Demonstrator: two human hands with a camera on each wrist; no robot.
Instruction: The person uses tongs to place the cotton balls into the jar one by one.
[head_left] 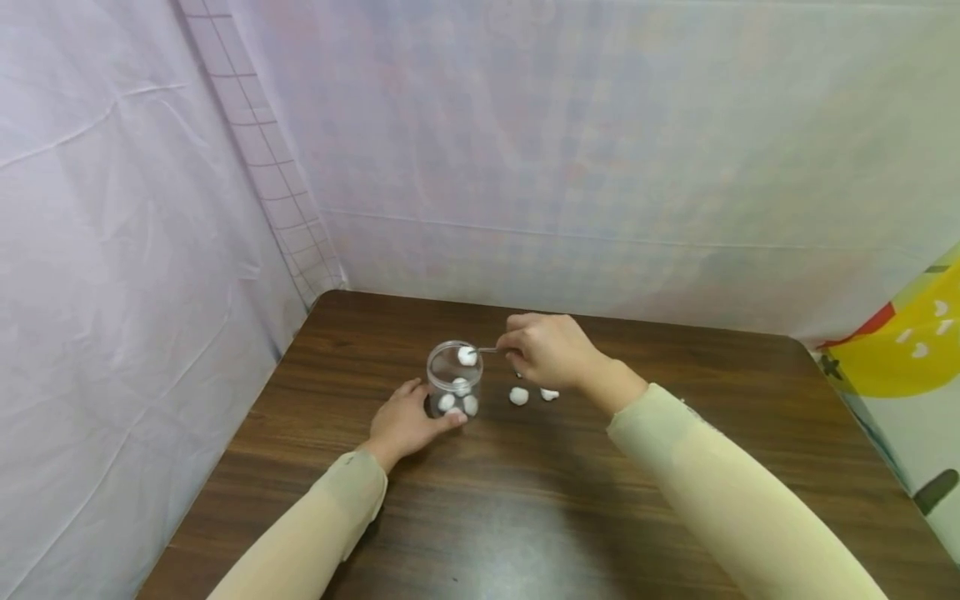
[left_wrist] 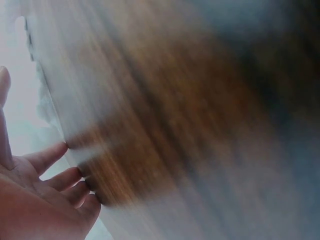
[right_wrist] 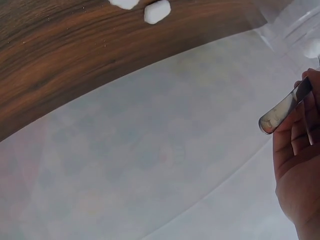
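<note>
A clear jar [head_left: 455, 367] stands on the table with several white cotton balls [head_left: 461, 386] inside. My left hand [head_left: 408, 423] holds the jar low down, thumb across its near side and fingers at its left; the left wrist view shows the hand [left_wrist: 45, 195] at its edge. My right hand [head_left: 551, 348] grips a metal utensil [right_wrist: 285, 110] with a flat, rounded handle end. Its thin shaft reaches left to the jar's mouth, where another cotton ball [head_left: 467, 356] is at the tip. The exact shape of that tip is hidden.
Loose cotton balls [head_left: 518, 396] lie on the dark wooden table [head_left: 480, 517], right of the jar and below my right hand. A pale cloth [head_left: 600, 167] hangs behind the table's far edge, and a white cloth [head_left: 112, 292] hangs at the left.
</note>
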